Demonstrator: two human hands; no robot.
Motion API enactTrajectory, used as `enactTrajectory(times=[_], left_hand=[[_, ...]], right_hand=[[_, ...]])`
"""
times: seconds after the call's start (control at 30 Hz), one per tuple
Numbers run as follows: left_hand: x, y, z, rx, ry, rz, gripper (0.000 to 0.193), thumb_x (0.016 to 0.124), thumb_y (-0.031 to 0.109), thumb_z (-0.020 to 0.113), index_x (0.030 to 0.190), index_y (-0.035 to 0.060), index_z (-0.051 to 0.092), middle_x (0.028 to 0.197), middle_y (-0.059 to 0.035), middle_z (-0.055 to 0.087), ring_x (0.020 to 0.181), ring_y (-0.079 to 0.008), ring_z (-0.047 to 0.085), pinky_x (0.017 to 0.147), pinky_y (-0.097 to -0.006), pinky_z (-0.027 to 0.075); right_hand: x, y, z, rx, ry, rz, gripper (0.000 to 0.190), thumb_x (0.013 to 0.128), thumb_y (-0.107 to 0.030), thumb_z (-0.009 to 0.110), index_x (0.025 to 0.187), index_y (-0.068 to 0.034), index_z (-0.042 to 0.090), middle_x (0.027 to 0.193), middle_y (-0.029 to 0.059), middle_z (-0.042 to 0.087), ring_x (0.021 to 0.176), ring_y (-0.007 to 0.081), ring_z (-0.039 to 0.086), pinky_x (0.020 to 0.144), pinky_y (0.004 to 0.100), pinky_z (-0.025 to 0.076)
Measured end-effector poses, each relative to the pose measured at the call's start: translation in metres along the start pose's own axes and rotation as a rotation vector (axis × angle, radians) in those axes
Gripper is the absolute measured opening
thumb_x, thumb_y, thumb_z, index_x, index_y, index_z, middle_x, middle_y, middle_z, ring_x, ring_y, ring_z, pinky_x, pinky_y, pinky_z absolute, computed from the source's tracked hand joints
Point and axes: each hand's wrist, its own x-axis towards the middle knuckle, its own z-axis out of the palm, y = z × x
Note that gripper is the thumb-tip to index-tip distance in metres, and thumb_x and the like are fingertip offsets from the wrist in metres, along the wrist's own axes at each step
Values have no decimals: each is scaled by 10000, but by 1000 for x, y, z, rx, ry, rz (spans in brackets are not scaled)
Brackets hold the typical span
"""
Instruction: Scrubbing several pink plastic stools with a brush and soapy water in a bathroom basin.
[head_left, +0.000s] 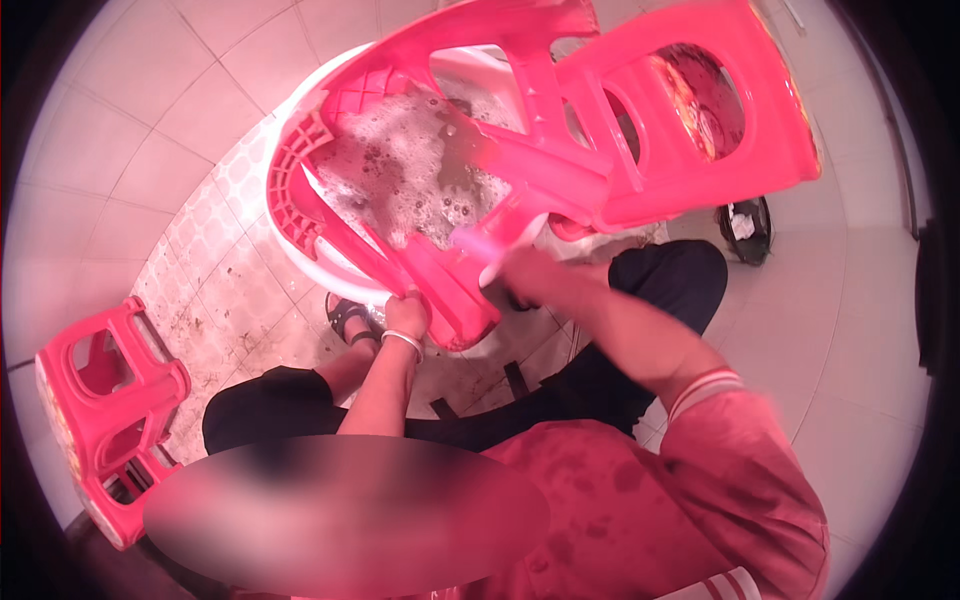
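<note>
A pink plastic chair lies tilted over a white tub of foamy, murky water. Around one of the chair's legs, at the tub's near edge, my left hand is closed. On the right, my right hand is closed on the white handle of a brush, blurred, its head against the chair's pink frame. The brush's bristles cannot be made out.
Pink plastic stools or small chairs stand at the lower left. A dark basket with white crumpled matter is at the right. My sandaled foot is beside the tub on wet, dirty floor tiles.
</note>
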Motion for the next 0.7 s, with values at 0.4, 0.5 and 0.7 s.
enactTrajectory(times=[0.4,0.5,0.7], left_hand=[[-13,7,-4,-112,29,7,424,847,270,533,999,-125,556,931,-184,623,866,-246,587,773,-319,435],[-13,1,-9,-74,5,32,411,854,268,526,983,-121,562,904,-274,608,888,-359,598,754,-373,441],[-14,3,-2,-148,-42,115,357,863,233,517,960,-105,581,866,-236,629,848,-318,612,751,-363,441]], right_hand=[[33,-35,-7,-60,-112,59,270,810,-238,488,934,-56,644,888,149,638,831,272,626,687,390,485],[78,-44,11,-208,-32,-28,264,795,-220,504,946,-58,647,868,131,644,824,266,634,695,411,493],[138,-56,-14,37,-189,155,296,821,-241,450,895,-33,648,800,144,643,749,288,641,658,428,498]])
